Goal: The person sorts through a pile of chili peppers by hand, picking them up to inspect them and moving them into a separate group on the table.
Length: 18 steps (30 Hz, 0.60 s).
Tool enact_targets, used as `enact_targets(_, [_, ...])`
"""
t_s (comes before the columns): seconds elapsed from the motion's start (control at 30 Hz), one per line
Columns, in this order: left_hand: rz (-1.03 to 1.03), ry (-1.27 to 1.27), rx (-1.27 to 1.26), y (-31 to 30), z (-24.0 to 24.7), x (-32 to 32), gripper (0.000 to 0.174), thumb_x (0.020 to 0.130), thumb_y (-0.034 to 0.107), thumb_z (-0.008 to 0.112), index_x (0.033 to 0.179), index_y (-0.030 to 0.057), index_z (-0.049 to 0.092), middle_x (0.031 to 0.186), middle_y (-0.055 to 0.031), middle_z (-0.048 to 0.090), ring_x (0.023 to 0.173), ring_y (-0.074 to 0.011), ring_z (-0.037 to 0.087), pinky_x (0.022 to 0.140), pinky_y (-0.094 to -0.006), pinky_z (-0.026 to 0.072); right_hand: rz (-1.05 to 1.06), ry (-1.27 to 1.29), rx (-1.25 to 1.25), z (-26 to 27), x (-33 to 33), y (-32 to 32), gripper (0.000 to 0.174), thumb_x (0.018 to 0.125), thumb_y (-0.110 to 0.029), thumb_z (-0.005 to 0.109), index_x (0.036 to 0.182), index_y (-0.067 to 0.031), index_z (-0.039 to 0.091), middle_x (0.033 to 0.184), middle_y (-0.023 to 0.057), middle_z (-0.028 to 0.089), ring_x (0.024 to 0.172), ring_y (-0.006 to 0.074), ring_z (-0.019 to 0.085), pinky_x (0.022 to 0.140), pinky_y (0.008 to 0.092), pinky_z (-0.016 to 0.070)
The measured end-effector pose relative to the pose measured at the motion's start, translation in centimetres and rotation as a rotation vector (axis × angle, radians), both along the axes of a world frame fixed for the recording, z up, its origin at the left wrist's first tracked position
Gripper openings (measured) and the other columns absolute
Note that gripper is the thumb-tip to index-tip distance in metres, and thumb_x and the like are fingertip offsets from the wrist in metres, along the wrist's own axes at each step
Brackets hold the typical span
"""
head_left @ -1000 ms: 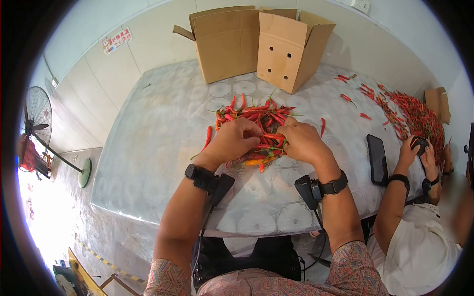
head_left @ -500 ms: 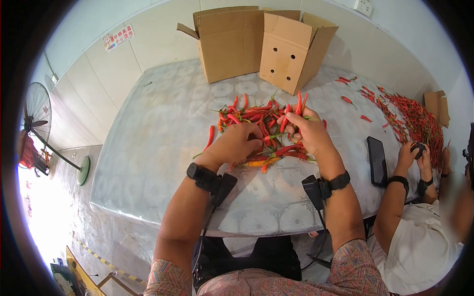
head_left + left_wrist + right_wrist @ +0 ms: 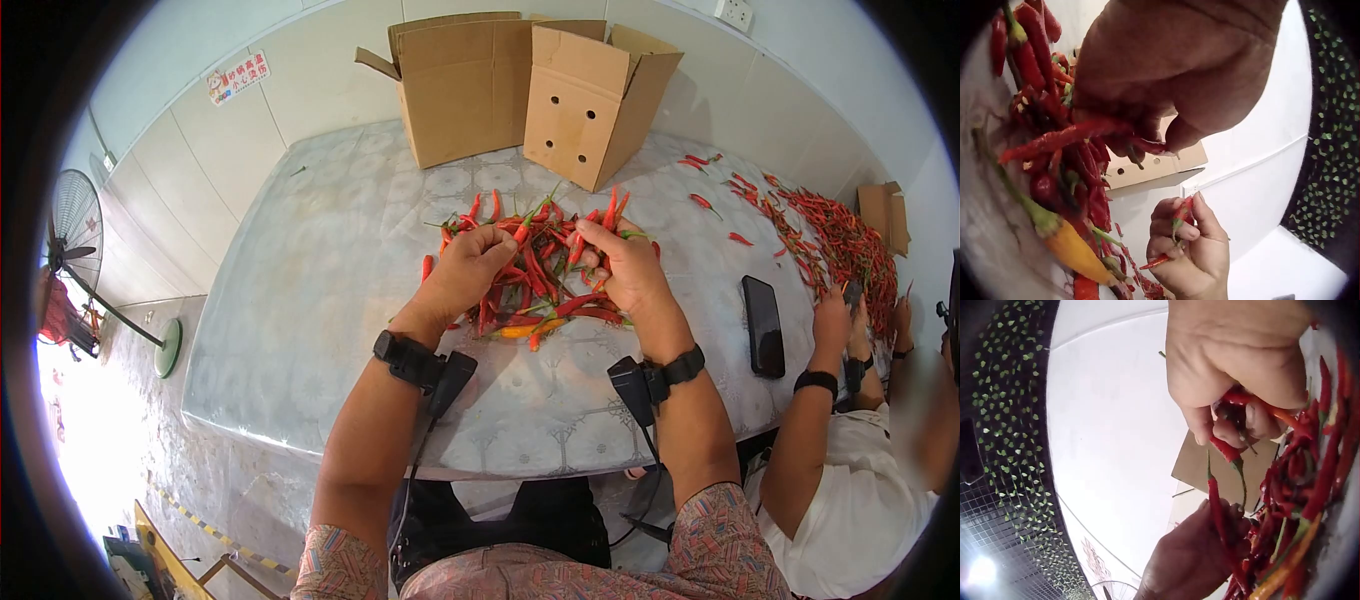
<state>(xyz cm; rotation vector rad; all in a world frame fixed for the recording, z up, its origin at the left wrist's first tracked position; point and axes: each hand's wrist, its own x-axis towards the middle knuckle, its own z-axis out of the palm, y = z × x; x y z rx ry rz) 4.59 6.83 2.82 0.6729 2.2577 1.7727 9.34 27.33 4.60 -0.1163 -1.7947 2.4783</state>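
Observation:
A heap of red chili peppers [image 3: 540, 280], with a yellow-orange one [image 3: 520, 330] at its near edge, lies on the patterned tablecloth. Over the heap's left side the left hand [image 3: 465, 270] pinches a red pepper [image 3: 523, 230] between thumb and fingers. At the right side, the right hand [image 3: 628, 268] has its fingers curled round several red peppers, whose tips point up past the thumb. The right wrist view shows red peppers in the curled fingers of the right hand [image 3: 1238, 369]. In the left wrist view, the left hand [image 3: 1172, 69] is just above the heap.
Two cardboard boxes [image 3: 465, 90] [image 3: 575, 110] stand at the table's back. A black phone [image 3: 763, 325] lies to the right. Farther right is a larger pile of peppers [image 3: 850, 240], where another person [image 3: 845, 490] sits. A fan [image 3: 75, 235] stands on the left.
The left hand dipped into the heap and has risen, now pinching a pepper. The right hand moved up and right from the heap, with several peppers now in its grip.

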Motion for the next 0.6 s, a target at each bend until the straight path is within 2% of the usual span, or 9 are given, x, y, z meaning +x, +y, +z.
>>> enact_targets(0.2, [-0.107,-0.178,0.205,0.1,0.9,0.5,0.019,0.091,0.020,0.051,0.085,0.0025,0.057,0.075,0.0016,0.056,0.068,-0.0055,0.049,0.063,-0.0213,0.0414,0.160,-0.010,0.084,0.1,0.6,-1.0,0.017,0.080,-0.018,0.067,0.088,-0.0062,0.057,0.072,0.0012,0.058,0.054,0.0057,0.047,0.044,0.0182,0.0307])
enact_targets(0.27, [-0.146,-0.199,0.276,0.3,0.9,0.6,0.015,0.089,0.017,0.055,0.085,0.0031,0.057,0.076,0.0008,0.057,0.069,-0.0054,0.051,0.063,-0.0212,0.0424,0.184,-0.004,0.071,0.1,0.7,-1.3,0.015,0.081,-0.016,0.066,0.088,-0.0063,0.058,0.073,0.0008,0.057,0.054,0.0060,0.047,0.043,0.0178,0.0300])
enact_targets(0.43, [-0.148,-0.120,0.206,0.4,1.6,1.3,0.010,0.086,0.013,0.059,0.086,0.0028,0.057,0.075,0.0013,0.058,0.068,-0.0043,0.051,0.060,-0.0200,0.0421,0.191,0.020,0.178,-0.2,0.6,-1.7,0.021,0.081,-0.018,0.066,0.097,-0.0052,0.060,0.072,-0.0004,0.055,0.055,0.0058,0.047,0.044,0.0177,0.0306])
enact_targets(0.57, [-0.112,-0.090,0.095,0.3,1.7,1.3,0.007,0.084,0.010,0.060,0.084,0.0035,0.059,0.073,0.0024,0.057,0.064,-0.0036,0.051,0.056,-0.0194,0.0410,0.143,0.055,0.154,-0.7,0.4,-1.9,0.022,0.082,-0.022,0.066,0.095,-0.0055,0.059,0.072,-0.0005,0.055,0.055,0.0063,0.047,0.043,0.0188,0.0310])
enact_targets(0.6, [-0.123,-0.079,0.088,0.4,1.4,1.1,0.007,0.084,0.010,0.060,0.084,0.0035,0.059,0.073,0.0024,0.057,0.064,-0.0036,0.051,0.056,-0.0194,0.0410,0.077,0.029,0.088,-0.8,0.2,-1.8,0.021,0.083,-0.022,0.064,0.094,-0.0058,0.058,0.071,0.0000,0.055,0.054,0.0069,0.047,0.043,0.0196,0.0311])
